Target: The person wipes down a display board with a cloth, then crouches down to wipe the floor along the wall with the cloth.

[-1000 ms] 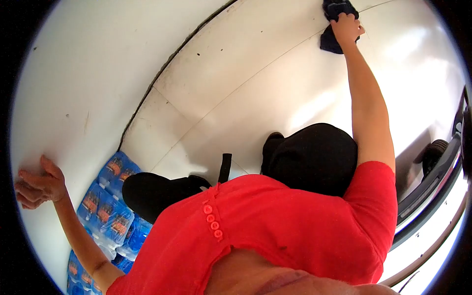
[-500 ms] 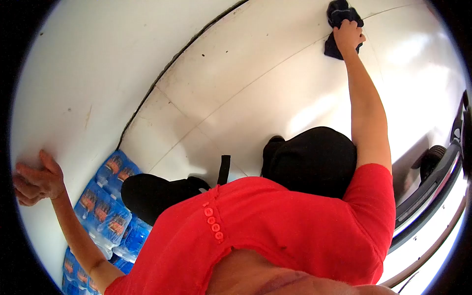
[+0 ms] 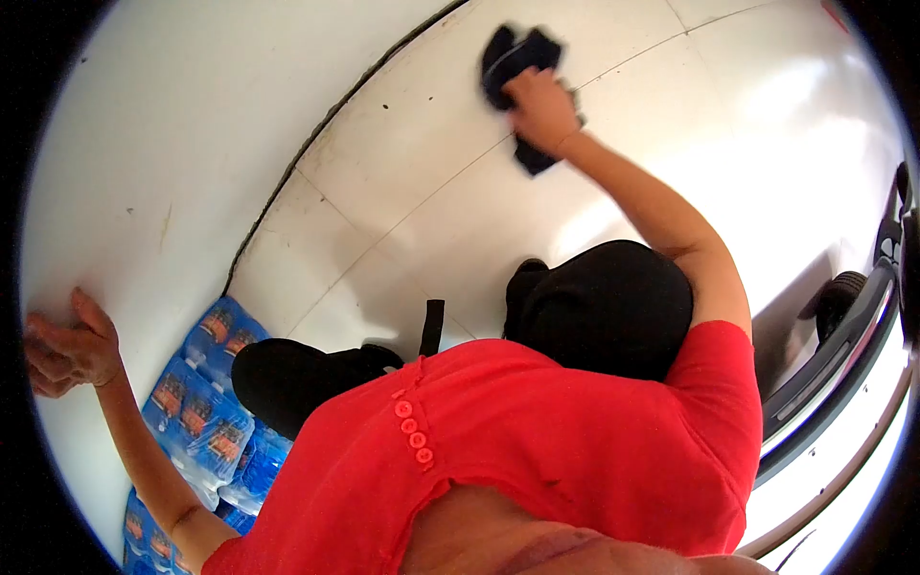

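My right hand (image 3: 544, 113) presses a dark cloth (image 3: 517, 62) onto the pale tiled floor (image 3: 431, 144), its fingers closed on the bunched fabric. Part of the cloth sticks out on both sides of the hand. At the far left, my left hand (image 3: 72, 350) rests against the white wall (image 3: 144, 144) with its fingers spread and somewhat bent, holding nothing.
Blue plastic-wrapped packs (image 3: 196, 412) are stacked along the wall at the lower left. My knees in black trousers (image 3: 599, 307) are over the floor. A black and silver curved frame (image 3: 834, 355) stands at the right. A dark gap runs between wall and floor.
My right hand has swept the dark cloth across the floor to the left and somewhat nearer to me, and my right elbow has bent. My left hand has stayed at the wall.
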`<state>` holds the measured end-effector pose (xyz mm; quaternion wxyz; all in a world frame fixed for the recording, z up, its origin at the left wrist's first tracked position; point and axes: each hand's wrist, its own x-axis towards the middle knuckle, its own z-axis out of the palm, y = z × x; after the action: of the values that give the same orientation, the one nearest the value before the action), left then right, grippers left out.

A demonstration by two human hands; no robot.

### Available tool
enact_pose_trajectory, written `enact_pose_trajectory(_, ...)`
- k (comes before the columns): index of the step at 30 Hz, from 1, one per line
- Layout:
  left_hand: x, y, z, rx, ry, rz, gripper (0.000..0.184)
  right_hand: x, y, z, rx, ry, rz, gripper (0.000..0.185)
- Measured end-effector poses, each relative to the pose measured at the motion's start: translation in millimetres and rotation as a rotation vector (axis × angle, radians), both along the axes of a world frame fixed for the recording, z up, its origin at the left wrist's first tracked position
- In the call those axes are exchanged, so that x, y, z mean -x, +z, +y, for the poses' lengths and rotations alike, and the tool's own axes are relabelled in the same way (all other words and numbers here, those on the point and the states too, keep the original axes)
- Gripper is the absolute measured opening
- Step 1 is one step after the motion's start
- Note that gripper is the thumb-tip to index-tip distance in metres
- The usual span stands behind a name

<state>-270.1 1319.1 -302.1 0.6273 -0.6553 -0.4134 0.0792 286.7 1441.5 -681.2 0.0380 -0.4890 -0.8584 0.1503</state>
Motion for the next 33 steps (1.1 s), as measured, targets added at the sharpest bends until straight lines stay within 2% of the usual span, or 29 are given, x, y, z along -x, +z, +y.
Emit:
enact_pose_trajectory(2,-3.2,2.3,3.2,0.009,-0.003,-0.026,0.065,23.1,13.7,-44.1,0.128,0.232,0.019,0.041)
enact_pose_trajectory(4,1.5,-0.4,1.0,0.019,-0.019,-0.006,0.064,17.4,10.9,-33.1,0.106,0.209,0.028,0.043)
enact_pose_trajectory(6,0.3,-2.5,1.1,0.027,-0.019,-0.009,0.064,-6.5,-4.9,-0.1,0.083,0.008,0.065,0.04)
enact_pose_trajectory(7,0.6,-1.4,1.7,0.028,-0.015,-0.008,0.064,-24.8,-7.5,17.7,-0.015,-0.079,0.056,0.037)
enact_pose_trajectory(8,0.8,-0.1,2.0,0.028,-0.012,-0.006,0.064,-63.9,-12.0,49.1,0.042,-0.38,0.069,0.032)
enact_pose_trajectory(9,0.7,-1.4,2.4,0.029,-0.019,-0.004,0.064,-69.5,-13.4,48.6,-0.101,-0.312,-0.033,0.028)
enact_pose_trajectory(10,-0.3,-1.8,2.0,0.037,-0.025,-0.003,0.064,-94.3,-21.3,61.5,-0.139,-0.447,-0.116,0.03)
enact_pose_trajectory(11,-1.4,-2.2,1.8,0.045,-0.03,-0.002,0.064,-134.0,-30.1,74.0,-0.417,-0.538,-0.312,0.041)
enact_pose_trajectory(12,-3.9,-1.3,1.6,0.044,-0.017,0.008,0.064,-132.4,-24.9,75.1,-0.262,-0.582,-0.32,0.047)
enact_pose_trajectory(14,-5.0,1.3,1.9,0.043,-0.007,0.014,0.065,-180.9,-56.6,86.3,-0.376,-0.648,-0.289,0.048)
enact_pose_trajectory(16,-5.1,2.1,1.6,0.053,0.012,-0.011,0.067,-169.1,-50.5,79.1,-0.259,-0.654,-0.212,0.038)
enact_pose_trajectory(18,-3.8,1.6,0.7,0.055,0.031,-0.023,0.068,-134.4,-42.9,50.0,-0.164,-0.548,-0.138,0.037)
enact_pose_trajectory(20,-3.6,1.4,0.8,0.054,0.041,-0.035,0.068,-89.3,-30.2,-0.5,-0.16,-0.396,-0.163,0.037)
enact_pose_trajectory(24,-1.4,2.0,0.1,0.052,0.033,-0.029,0.068,-51.7,-26.0,-59.4,-0.092,-0.053,0.023,0.043)
enact_pose_trajectory(25,0.5,1.5,-0.1,0.051,0.016,-0.012,0.067,-67.2,-30.5,-47.7,-0.111,-0.074,-0.022,0.046)
enact_pose_trajectory(26,2.4,1.1,-0.2,0.05,-0.001,0.005,0.067,-85.5,-36.1,-27.1,-0.04,-0.162,0.043,0.048)
enact_pose_trajectory(28,2.9,0.3,3.1,0.055,-0.011,-0.011,0.067,-120.1,-43.7,5.1,-0.211,-0.344,-0.14,0.046)
enact_pose_trajectory(31,-12.1,-2.4,5.1,0.057,0.035,-0.113,0.066,-165.7,-42.4,56.3,-0.215,-0.506,-0.347,0.05)
enact_pose_trajectory(33,-7.4,-2.1,3.9,0.051,0.035,-0.089,0.065,-156.6,-40.0,54.1,-0.22,-0.484,-0.449,0.047)
